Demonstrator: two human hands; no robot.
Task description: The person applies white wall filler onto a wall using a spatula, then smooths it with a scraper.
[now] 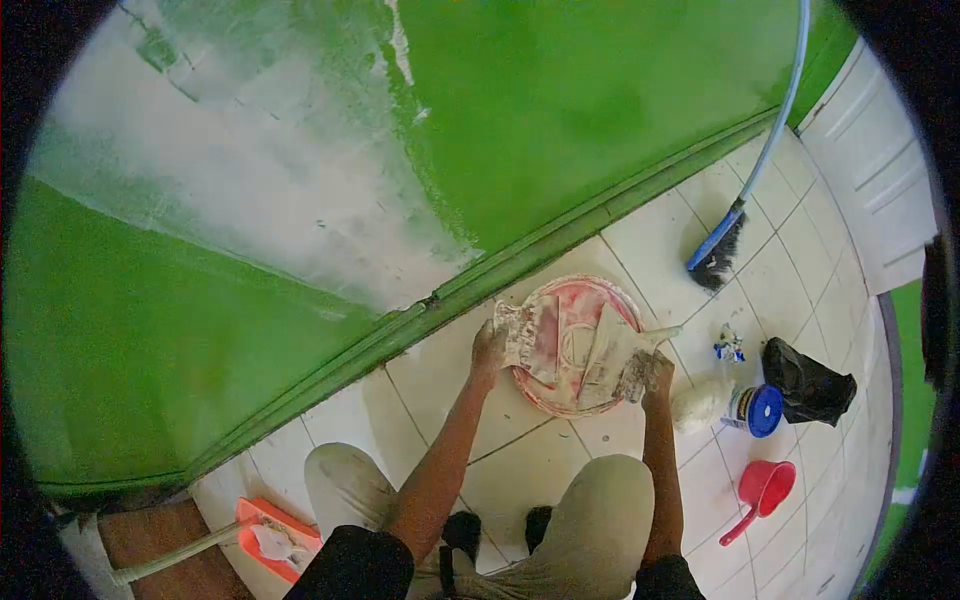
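Observation:
On the tiled floor in front of my knees sits a round red basin [567, 404], its inside and rim smeared with white putty. My left hand [488, 350] is closed on a wide putty knife [545, 340], whose flat blade lies over the basin's left side. From the right, my right hand [656, 374] grips a second putty-caked scraper [607, 355], held over the basin with its blade slanting inward. The two blades face each other with a small gap between them. A pale handle [668, 334] sticks out past the basin's right rim, just above my right hand.
Beyond the basin rises a green wall [560, 110] with a broad white patch [270, 190]. To the right are a blue broom [716, 240], a blue-lidded tub [765, 411], a black plastic bag [805, 383] and a red dipper [767, 487]. An orange dustpan-like tray [250, 543] lies at lower left.

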